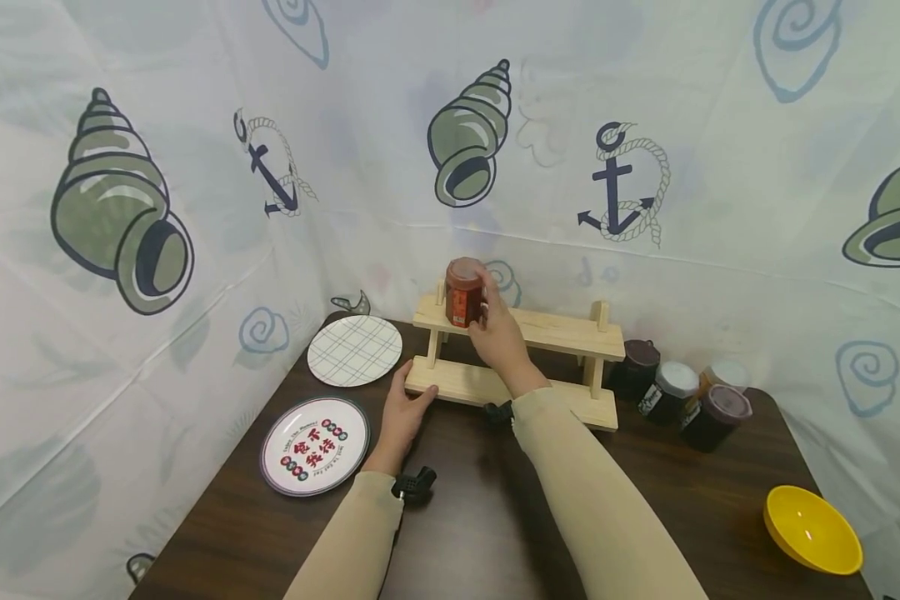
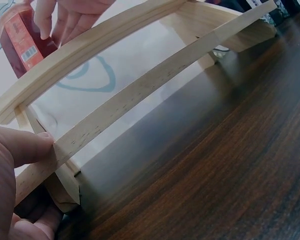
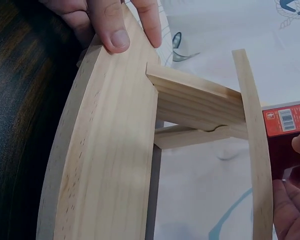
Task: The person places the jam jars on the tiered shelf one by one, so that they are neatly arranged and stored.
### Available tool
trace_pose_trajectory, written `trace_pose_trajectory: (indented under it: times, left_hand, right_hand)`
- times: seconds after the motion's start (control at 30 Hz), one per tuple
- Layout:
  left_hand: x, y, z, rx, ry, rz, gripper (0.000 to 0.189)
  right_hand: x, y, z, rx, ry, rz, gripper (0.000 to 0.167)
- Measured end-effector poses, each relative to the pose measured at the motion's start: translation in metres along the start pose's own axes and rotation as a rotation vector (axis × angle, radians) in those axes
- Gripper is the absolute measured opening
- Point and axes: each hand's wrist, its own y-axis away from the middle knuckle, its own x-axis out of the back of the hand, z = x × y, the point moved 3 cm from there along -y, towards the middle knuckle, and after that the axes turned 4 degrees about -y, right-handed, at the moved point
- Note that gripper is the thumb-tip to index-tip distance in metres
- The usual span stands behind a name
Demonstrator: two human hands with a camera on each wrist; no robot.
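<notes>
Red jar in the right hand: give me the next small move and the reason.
I'd probably loosen the right hand from the red jar: its base seems to sit on the upper shelf, the jar looks upright, and the left hand grips the lower shelf.

Head view: looks forward and down from above, set farthest back; covers dark table [image 1: 465,525], wooden rack [image 1: 547,331] and printed curtain [image 1: 375,167]. Left wrist view: looks from low over the table, very near left hand [image 1: 405,412], along the rack toward its right end; tilted, with shelves climbing to upper right. Right wrist view: looks from close above lower shelf [image 3: 107,145] toward the rack's left end; rolled, with that shelf running nearly upright. Common to all three: rack, left hand, right hand [image 1: 501,333], red jar [image 1: 463,302]. Common to head and left wrist: dark jars [image 1: 662,404] beyond the rack's right end.
</notes>
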Motion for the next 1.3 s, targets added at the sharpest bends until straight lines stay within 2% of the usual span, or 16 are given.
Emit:
trace_pose_trajectory:
  times: [0.1,0.23,0.37,0.43,0.63,0.87,1.07,1.3]
  left_hand:
    - [0.0,0.0,0.002,-0.004,-0.006,-0.002,0.081]
    - [0.001,0.0,0.003,0.003,-0.022,0.001,0.081]
    - [0.002,0.001,0.001,0.012,-0.015,-0.005,0.082]
    - [0.002,0.001,0.0,0.01,-0.011,-0.009,0.081]
    - [0.005,0.002,0.002,0.006,-0.001,-0.017,0.082]
    - [0.005,0.001,0.003,0.0,-0.02,-0.016,0.082]
    - [0.007,0.0,0.002,0.004,-0.045,-0.008,0.083]
    - [0.006,0.001,0.001,0.003,-0.048,-0.014,0.083]
  right_hand:
    - [0.001,0.0,0.001,0.005,0.015,0.005,0.109]
    - [0.0,0.001,0.004,0.015,-0.027,-0.005,0.111]
    - [0.0,0.005,0.0,0.094,-0.127,-0.042,0.111]
    - [0.0,0.011,-0.002,0.119,-0.139,-0.057,0.11]
    - [0.002,0.039,-0.003,0.099,-0.002,-0.043,0.099]
    - [0.019,0.064,-0.009,0.136,0.042,-0.016,0.092]
    - [0.046,0.079,-0.009,0.183,0.026,0.064,0.092]
    - [0.09,0.105,-0.003,0.217,0.08,0.247,0.093]
